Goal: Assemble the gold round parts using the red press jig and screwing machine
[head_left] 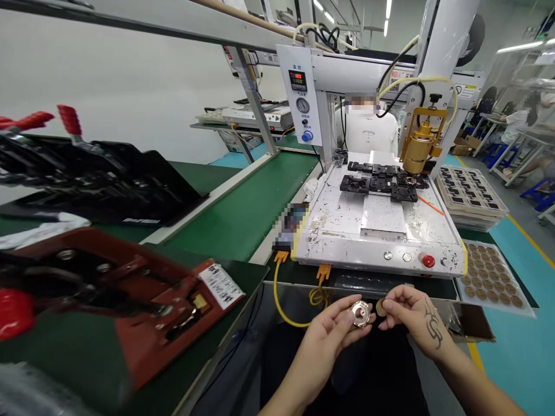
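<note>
Green bench [78, 341] cut off; left grip [332, 332] pinches metal case [361, 315], right grip [410, 315] half-hidden disc [381, 308].

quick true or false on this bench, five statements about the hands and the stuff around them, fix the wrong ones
1. The left hand holds a round rose-gold part. True.
2. The right hand is empty. False: it pinches a small tan piece.
3. The red button sits on the front of the white machine. True.
4. The brown discs lie to the left of the white machine. False: they lie to its right.
5. The black blocks rest on the white machine's bed. True.
</note>
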{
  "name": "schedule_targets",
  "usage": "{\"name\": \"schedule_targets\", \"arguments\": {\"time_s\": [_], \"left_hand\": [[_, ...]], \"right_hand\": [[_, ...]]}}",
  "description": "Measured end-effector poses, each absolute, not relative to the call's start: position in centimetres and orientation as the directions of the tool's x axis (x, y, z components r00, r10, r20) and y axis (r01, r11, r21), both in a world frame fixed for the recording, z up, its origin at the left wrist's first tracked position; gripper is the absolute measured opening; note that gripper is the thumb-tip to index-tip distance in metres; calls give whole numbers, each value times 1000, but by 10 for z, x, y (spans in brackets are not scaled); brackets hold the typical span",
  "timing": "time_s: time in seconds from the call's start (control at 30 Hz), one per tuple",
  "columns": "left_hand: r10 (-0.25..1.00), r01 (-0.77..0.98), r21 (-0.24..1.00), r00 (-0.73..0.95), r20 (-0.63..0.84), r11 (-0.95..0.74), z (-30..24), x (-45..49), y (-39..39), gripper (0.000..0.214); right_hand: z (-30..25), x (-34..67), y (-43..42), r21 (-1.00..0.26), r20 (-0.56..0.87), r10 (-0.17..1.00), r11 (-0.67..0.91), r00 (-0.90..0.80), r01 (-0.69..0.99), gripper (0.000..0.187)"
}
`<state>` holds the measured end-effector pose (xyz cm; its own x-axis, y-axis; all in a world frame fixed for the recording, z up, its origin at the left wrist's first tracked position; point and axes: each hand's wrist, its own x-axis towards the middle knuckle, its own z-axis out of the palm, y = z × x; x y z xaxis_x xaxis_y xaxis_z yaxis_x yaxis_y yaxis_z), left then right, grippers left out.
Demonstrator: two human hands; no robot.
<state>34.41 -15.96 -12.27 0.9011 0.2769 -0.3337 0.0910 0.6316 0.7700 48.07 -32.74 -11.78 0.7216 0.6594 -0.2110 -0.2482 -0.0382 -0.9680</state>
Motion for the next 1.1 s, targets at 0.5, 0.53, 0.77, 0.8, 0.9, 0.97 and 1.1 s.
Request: {"name": "schedule_targets", "arguments": {"time_s": [0.5, 0.53, 0.77, 0.8, 0.9, 0.97, 1.1], "left_hand": [[256, 50, 802, 934, -249, 595, -119, 332, -163, 52], [253, 50, 801, 935, -247, 596, -119, 332, -164, 52], [239, 40, 796, 944, -229, 604, -118, 333, -165, 50], [239, 36, 801, 946, -221, 597, -117, 333, -165, 50], [242, 25, 824, 951, -195, 567, -115, 332, -166, 48], [252, 18, 840, 950, -183, 542, -114, 330, -168, 48], [270, 22, 869, 946, -177, 494, -114, 329, -171, 50]], "right_hand": [[-113, 471, -336, -958, -241, 804, -109, 544, -264, 40], [-111, 471, -334, -962, -244, 804, -130, 542, -241, 41], [-100, 466, -325, -991, -76, 790, -129, 609, 44, 36], [-99, 465, -324, -990, -40, 790, -114, 611, 84, 34], [-99, 460, -321, -984, -14, 803, -118, 595, 137, 27], [-100, 457, -320, -981, -16, 806, -127, 591, 146, 25], [-102, 456, -318, -983, -10, 795, -119, 607, 140, 25]]}}
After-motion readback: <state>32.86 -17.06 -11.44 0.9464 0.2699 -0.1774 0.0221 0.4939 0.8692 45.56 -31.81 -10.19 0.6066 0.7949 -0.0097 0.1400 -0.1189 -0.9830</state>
